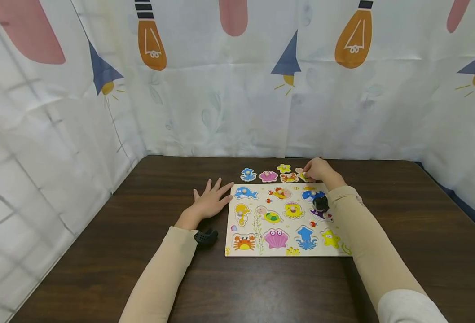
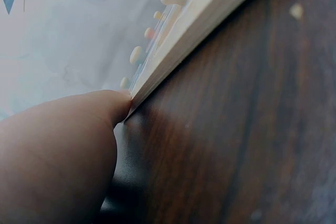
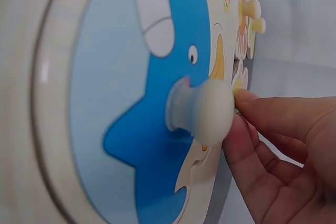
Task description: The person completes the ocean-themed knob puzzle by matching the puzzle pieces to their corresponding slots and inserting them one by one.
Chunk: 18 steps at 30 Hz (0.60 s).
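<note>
A wooden peg puzzle board (image 1: 257, 224) with sea-animal pictures lies on the table. My left hand (image 1: 209, 202) is spread at its left side, fingertips at the board's edge; in the left wrist view, the thumb (image 2: 105, 106) meets the board's side. Beyond the far edge, my right hand (image 1: 322, 172) pinches a turtle puzzle piece (image 1: 300, 171), partly covered by the fingers. Loose beside it are a crab piece (image 1: 289, 177), a star piece (image 1: 283, 168), a shell piece (image 1: 268, 176) and a squid piece (image 1: 248, 174). A knobbed blue narwhal piece (image 3: 157, 108) fills the right wrist view.
Knobbed pieces sit in the board, among them a whale (image 1: 245, 193), a fish (image 1: 281, 193), a seahorse (image 1: 242, 213) and an octopus (image 1: 293, 210). The dark wooden table (image 1: 173, 179) extends to both sides. A patterned curtain (image 1: 221, 112) hangs behind it.
</note>
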{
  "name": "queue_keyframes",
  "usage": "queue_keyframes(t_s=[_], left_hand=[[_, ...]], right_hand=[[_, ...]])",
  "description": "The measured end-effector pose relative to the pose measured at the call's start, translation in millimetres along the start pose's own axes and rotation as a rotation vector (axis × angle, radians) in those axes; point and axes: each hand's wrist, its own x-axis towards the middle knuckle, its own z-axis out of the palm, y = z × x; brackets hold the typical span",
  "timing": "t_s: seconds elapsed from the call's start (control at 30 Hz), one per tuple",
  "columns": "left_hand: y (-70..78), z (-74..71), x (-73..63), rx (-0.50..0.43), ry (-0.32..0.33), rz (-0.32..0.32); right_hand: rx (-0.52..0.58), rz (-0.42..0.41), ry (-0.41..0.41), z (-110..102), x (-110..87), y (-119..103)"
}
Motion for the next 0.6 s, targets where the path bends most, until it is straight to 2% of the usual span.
queue_keyframes(t_s=[0.23,0.6], left_hand=[[-0.7,0.4,0.4,0.002,-0.001,0.001],[-0.9,1.2,1.9,0.002,0.0,-0.002]], right_hand=[[-0.014,-0.005,0.022,0.6,-3.0,-1.5],[-0.137,-0.037,0.012,-0.1,-4.1,-4.2]])
